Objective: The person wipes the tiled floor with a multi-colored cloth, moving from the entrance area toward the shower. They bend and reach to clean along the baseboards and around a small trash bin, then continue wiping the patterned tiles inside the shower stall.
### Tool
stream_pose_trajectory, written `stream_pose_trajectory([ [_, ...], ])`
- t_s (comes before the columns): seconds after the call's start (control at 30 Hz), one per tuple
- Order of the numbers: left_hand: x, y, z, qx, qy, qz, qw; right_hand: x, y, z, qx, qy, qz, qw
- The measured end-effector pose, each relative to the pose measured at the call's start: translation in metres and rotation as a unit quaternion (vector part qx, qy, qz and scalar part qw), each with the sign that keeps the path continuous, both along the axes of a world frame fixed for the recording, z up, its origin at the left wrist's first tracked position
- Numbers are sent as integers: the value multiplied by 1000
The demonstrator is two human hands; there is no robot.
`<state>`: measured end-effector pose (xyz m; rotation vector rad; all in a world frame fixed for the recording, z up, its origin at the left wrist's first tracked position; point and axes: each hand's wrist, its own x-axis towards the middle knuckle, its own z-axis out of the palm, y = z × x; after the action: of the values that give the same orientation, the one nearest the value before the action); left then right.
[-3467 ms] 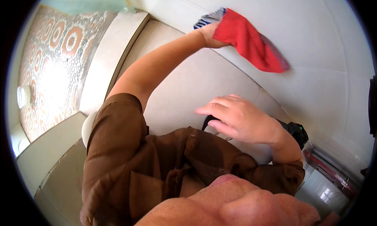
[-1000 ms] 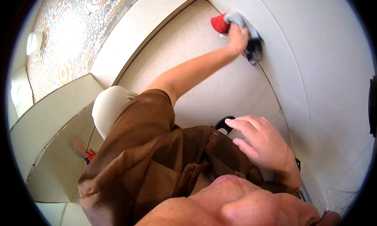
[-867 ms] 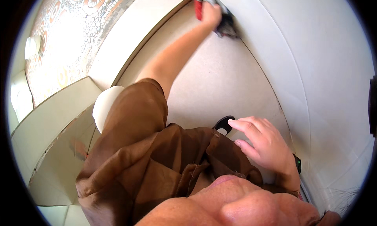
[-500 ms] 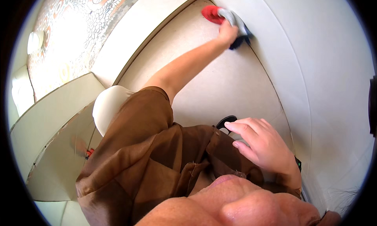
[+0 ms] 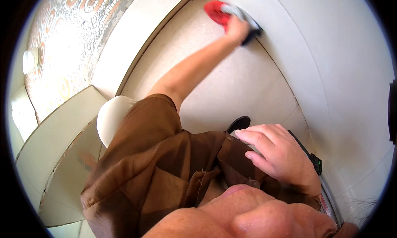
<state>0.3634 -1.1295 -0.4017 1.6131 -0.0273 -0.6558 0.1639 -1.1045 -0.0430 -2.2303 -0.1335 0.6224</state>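
Observation:
At the far end of my outstretched left arm, my left hand (image 5: 238, 29) grips a red, whitish and dark blue cloth (image 5: 216, 12). It presses the cloth against the pale floor (image 5: 231, 83), where the floor meets the white wall on the right. The cloth and fingers are slightly blurred. Close to my body on the right, my right hand (image 5: 275, 149) holds nothing, its fingers loosely stretched and apart. It hovers over or rests on the brown clothing (image 5: 161, 143); which, I cannot tell. Just beyond its fingertips is a black rounded sandal-like thing (image 5: 239, 124), mostly hidden.
A white wall (image 5: 331, 68) curves along the right side. A raised white ledge (image 5: 128, 35) borders the floor on the left, with patterned mosaic (image 5: 89, 25) beyond it. Pale panels (image 5: 53, 134) stand at lower left, near a smooth white rounded thing (image 5: 113, 118). A black object (image 5: 316, 163) lies by my right wrist.
My left hand and the cloth have shifted slightly up and left along the floor's edge. My right hand stays nearly in place. The view has tilted a little.

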Motion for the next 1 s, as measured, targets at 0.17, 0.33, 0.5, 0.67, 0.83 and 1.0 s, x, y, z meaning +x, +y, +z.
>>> stream_pose_trajectory([
  [0.17,-126,-16,93,-96,70,-236,964,6,5,-2,7,-12,43,999],
  [0.33,-121,-18,107,-174,57,-234,955,-1,2,-4,7,-37,15,999],
  [0.5,-50,1,49,57,59,-113,990,-15,-4,-1,8,-67,-2,998],
  [0.67,-60,2,72,-215,108,-25,970,-28,-1,6,20,-51,29,998],
  [0.83,-76,-16,76,-222,9,-52,974,-32,-10,8,-8,-52,-3,999],
  [1.0,-27,1,-7,-89,66,27,994,-37,-15,10,-16,-31,-6,999],
])
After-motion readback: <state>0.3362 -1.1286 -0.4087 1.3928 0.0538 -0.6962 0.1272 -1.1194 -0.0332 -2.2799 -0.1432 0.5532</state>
